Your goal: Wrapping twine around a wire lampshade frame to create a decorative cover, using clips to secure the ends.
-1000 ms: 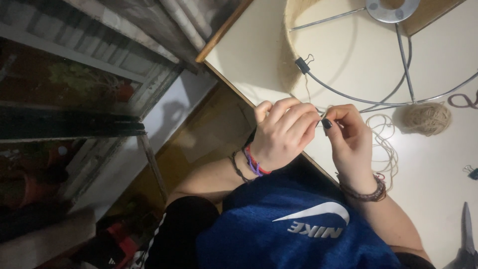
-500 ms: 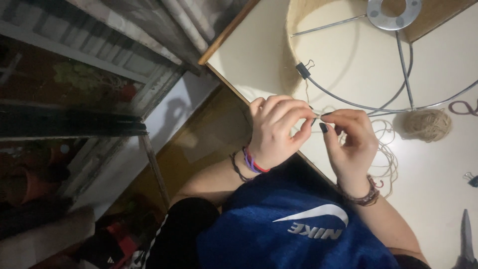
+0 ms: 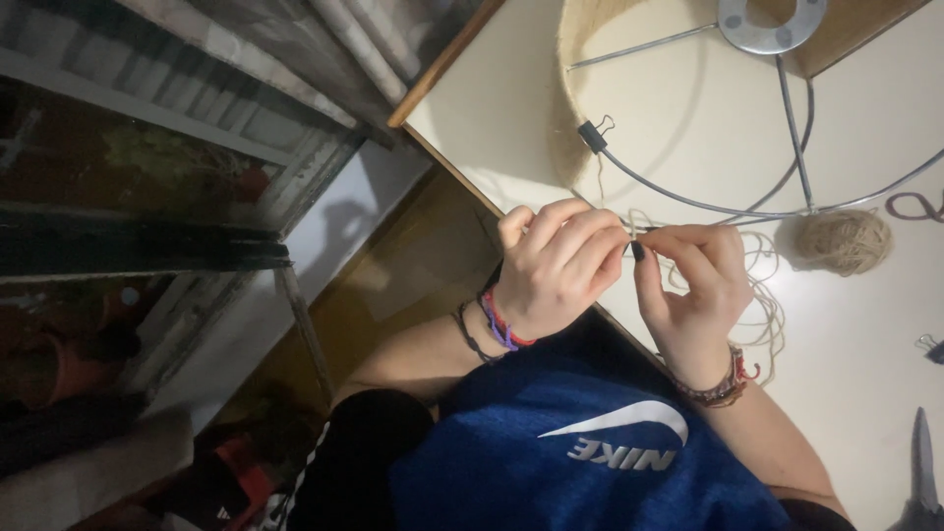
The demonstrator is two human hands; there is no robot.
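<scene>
My left hand [image 3: 560, 261] and my right hand [image 3: 693, 280] meet at the near edge of a cream table [image 3: 492, 128]. Both pinch a thin strand of beige twine [image 3: 762, 295] between their fingertips. Loose loops of the same twine lie under my right hand and run to a small twine ball [image 3: 844, 239]. Just beyond my hands stands a wire lampshade frame [image 3: 777, 147] with a metal ring [image 3: 772, 22] at its hub. Part of the frame's rim is wrapped in twine, and a black binder clip [image 3: 593, 134] grips it.
Scissors [image 3: 919, 472] lie at the lower right of the table, with another small clip [image 3: 929, 346] above them. A window with metal bars [image 3: 147, 157] fills the left side. My blue top [image 3: 590, 452] covers the bottom centre.
My hands have shifted slightly and the fingertips have drawn closer together on the twine. The camera has tilted a little, so the frame sits higher in view.
</scene>
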